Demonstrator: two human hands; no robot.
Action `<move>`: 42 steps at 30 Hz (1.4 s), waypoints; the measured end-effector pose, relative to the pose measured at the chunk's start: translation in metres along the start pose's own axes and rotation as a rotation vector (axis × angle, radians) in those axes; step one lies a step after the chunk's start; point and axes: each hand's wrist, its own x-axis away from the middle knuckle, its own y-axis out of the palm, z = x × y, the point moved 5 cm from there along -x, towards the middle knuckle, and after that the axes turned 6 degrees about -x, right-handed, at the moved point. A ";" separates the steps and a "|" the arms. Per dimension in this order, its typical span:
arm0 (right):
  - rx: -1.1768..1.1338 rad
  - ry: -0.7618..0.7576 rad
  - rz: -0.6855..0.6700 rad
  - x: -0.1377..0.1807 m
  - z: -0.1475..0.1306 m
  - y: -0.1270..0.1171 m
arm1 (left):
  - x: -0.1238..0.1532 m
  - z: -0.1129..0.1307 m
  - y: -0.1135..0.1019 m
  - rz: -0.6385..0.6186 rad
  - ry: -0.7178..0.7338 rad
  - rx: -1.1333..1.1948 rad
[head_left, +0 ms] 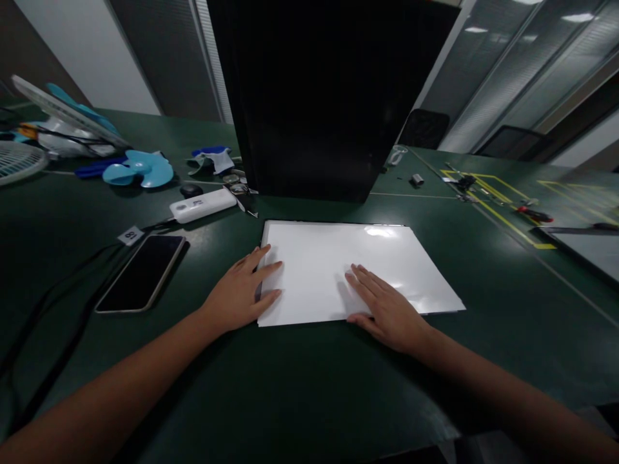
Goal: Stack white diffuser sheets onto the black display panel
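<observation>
A glossy white sheet (338,258) lies flat on the dark green table (300,386) in front of me. My left hand (242,293) rests at the sheet's left edge, fingers stretched out and tips on the paper. My right hand (384,309) lies flat on the sheet's lower middle, fingers together and extended. Neither hand holds anything.
A tall black panel (329,96) stands just behind the sheet. To the left lie a black phone (142,272), a white oblong device (203,205), cables, a blue fan blade (140,169) and fan parts. Small tools and yellow tape lines (503,212) are at the right.
</observation>
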 end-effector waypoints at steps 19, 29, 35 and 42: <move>-0.208 0.843 0.186 0.061 0.200 -0.022 | 0.000 0.003 0.005 0.020 -0.052 -0.092; -0.979 0.820 0.538 0.062 0.213 -0.042 | -0.001 0.000 0.012 0.016 -0.024 -0.145; -1.339 0.728 0.730 0.083 0.200 -0.069 | -0.001 0.000 0.012 0.007 -0.003 -0.148; -1.426 0.876 0.846 0.091 0.204 -0.063 | -0.001 0.001 0.011 -0.004 0.009 -0.156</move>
